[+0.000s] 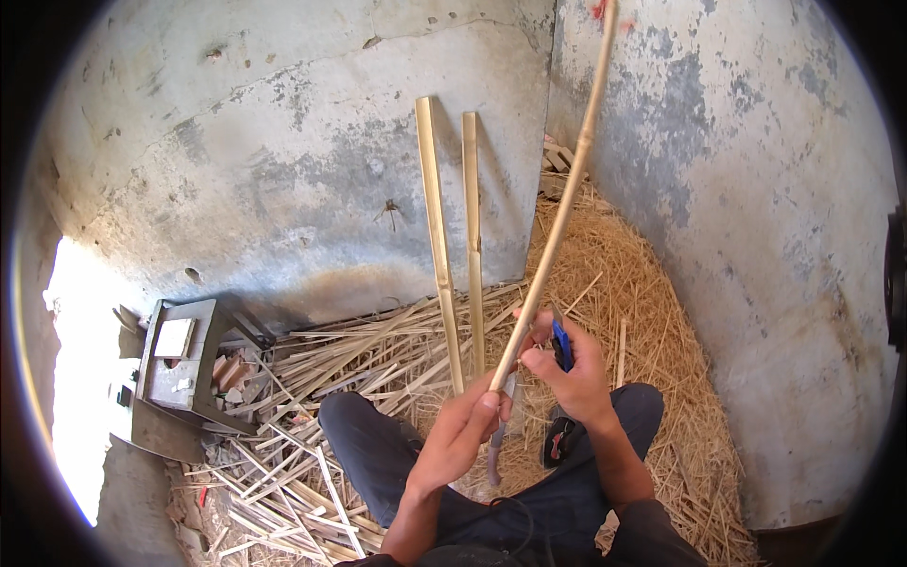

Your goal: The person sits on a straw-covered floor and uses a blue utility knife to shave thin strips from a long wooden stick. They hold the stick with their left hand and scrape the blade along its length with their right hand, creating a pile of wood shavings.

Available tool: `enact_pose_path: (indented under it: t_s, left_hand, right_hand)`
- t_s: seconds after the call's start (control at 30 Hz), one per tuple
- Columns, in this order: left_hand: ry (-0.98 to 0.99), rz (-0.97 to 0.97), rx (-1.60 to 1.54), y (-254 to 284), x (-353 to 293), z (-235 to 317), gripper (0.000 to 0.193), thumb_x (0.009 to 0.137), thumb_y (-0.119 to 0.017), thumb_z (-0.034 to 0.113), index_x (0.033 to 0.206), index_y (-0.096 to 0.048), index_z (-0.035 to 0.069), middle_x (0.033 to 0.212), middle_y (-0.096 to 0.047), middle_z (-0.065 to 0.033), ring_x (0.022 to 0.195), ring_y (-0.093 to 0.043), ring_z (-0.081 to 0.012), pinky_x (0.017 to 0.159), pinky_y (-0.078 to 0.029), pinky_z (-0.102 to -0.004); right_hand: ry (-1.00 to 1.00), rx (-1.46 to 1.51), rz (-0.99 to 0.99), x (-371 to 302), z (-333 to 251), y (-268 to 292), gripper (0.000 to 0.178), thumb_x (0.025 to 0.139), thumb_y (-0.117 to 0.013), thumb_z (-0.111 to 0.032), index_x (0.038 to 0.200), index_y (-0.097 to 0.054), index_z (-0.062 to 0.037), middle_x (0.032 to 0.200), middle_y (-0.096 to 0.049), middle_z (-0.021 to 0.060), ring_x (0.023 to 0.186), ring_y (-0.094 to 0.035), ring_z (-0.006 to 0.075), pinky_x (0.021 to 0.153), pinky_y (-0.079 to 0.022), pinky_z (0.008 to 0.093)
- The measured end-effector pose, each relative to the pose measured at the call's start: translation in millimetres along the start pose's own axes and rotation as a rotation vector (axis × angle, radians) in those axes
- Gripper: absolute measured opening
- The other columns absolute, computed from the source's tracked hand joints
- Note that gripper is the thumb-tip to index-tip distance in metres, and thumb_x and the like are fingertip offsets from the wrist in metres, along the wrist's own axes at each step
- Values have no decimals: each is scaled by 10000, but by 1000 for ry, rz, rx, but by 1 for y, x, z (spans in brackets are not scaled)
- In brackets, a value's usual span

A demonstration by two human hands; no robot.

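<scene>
A long bamboo pole slants from between my knees up past the top of the view. My left hand is closed around its lower end. Higher up the pole, my right hand is closed on a small blue-and-black tool, its fingertips touching or very near the bamboo. The fingers hide most of that tool, so its exact kind does not show. Beneath the pole, between my legs, a curved greyish-brown handle-like piece is partly covered by my left hand.
Two split bamboo lengths lean on the worn wall ahead. Loose bamboo strips cover the floor at left, beside a small dark stool-like stand. A heap of fine shavings lies along the right wall.
</scene>
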State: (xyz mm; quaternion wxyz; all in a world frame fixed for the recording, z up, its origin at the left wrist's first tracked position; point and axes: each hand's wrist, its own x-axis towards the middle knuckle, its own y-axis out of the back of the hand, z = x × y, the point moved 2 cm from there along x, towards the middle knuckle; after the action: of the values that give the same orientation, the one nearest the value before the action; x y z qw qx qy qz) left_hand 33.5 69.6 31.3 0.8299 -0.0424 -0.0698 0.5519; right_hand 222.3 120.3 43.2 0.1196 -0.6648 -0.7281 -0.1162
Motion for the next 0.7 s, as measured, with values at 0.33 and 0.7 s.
enact_pose_path:
  t_s: [0.33,0.7]
  left_hand:
    - [-4,-5,156,6,-11,-17,366,1168,-472,259,1401,-565,-7,865,-533,26,661,-423,-34,579,-355,-221]
    - [-75,195,224,-7,-18,4,304,1138,-572,265,1239,-660,-8,754,-498,75,654,-390,-11,579,-310,-224]
  right_hand:
    - [-42,14,83,6,-18,8,424,963,-792,-149,1349,-688,-8,922,-672,-46,596,-384,-29,539,-297,194]
    - [568,-657,-11,-24,-25,23,342,969,-785,-367,1061,-742,-41,781,-680,80,605,-665,223,543,-488,327]
